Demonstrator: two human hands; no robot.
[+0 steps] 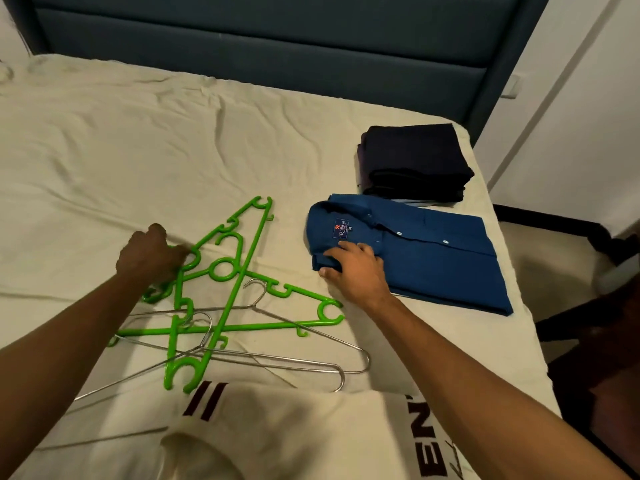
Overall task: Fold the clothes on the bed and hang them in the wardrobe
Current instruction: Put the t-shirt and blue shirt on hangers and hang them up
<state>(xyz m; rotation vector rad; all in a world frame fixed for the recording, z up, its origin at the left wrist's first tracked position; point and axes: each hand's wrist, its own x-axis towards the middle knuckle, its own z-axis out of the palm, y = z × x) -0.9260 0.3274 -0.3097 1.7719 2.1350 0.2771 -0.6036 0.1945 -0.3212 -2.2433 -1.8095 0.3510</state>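
Note:
A folded blue shirt [426, 258] lies on the bed's right side, collar to the left. My right hand [356, 271] rests on its near left corner, thumb under the fold and fingers curled over the cloth. A tangle of green plastic hangers [239, 271] lies in the middle of the bed, crossed with silver wire hangers [287, 362]. My left hand [149, 254] reaches in from the left and its fingers curl at the hook of a green hanger. A stack of dark folded clothes [415, 161] sits behind the blue shirt.
The cream bedsheet [121, 150] covers the bed, with a dark blue headboard [277, 39] behind. My own pale printed shirt [294, 434] fills the bottom of the view. The bed's right edge drops to the floor beside a white wall and dark furniture [595, 327].

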